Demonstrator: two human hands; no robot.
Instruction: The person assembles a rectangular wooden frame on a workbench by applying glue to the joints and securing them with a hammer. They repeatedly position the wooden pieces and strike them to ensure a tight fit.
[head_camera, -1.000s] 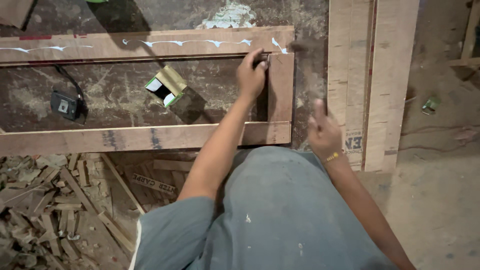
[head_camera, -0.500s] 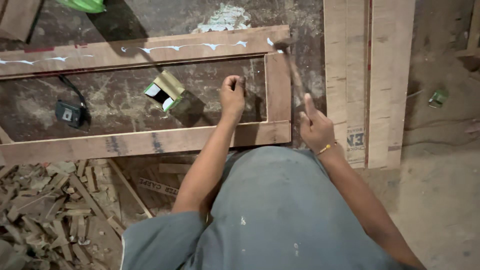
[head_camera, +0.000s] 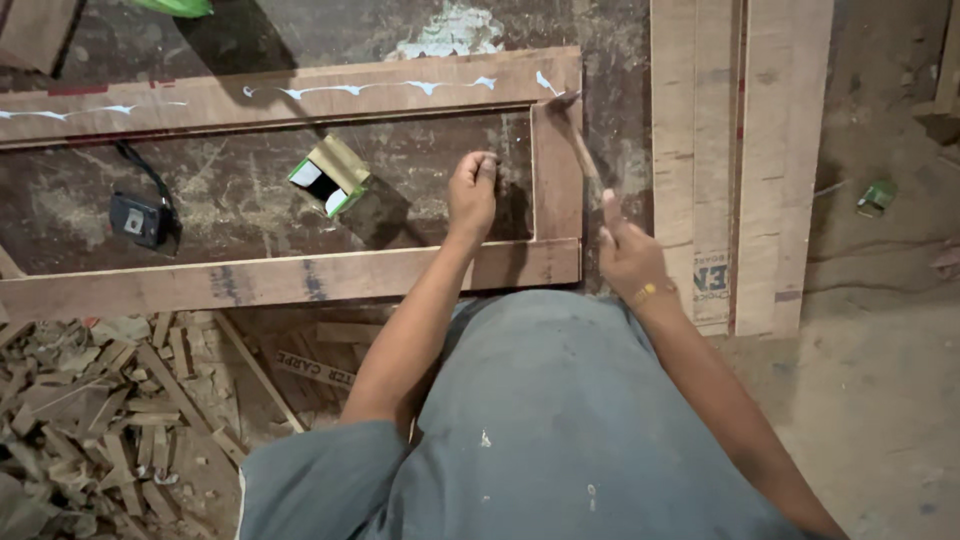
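Place: carpentry workshop
Signs: glued wooden frame, plywood boards, offcut scraps, dusty floor

One head-worn camera looks steeply down, close over the wooden frame.

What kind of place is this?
Likely a carpentry workshop: a wooden frame with white glue beads lies on a worn board, offcut scraps are piled beside it, and the right hand holds a hammer.

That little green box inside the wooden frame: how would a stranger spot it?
Find the rectangular wooden frame lying flat on the dark floor. Inside it, left of the person's left hand, lies a small open box. Its green and tan sides set it apart from the black device further left.
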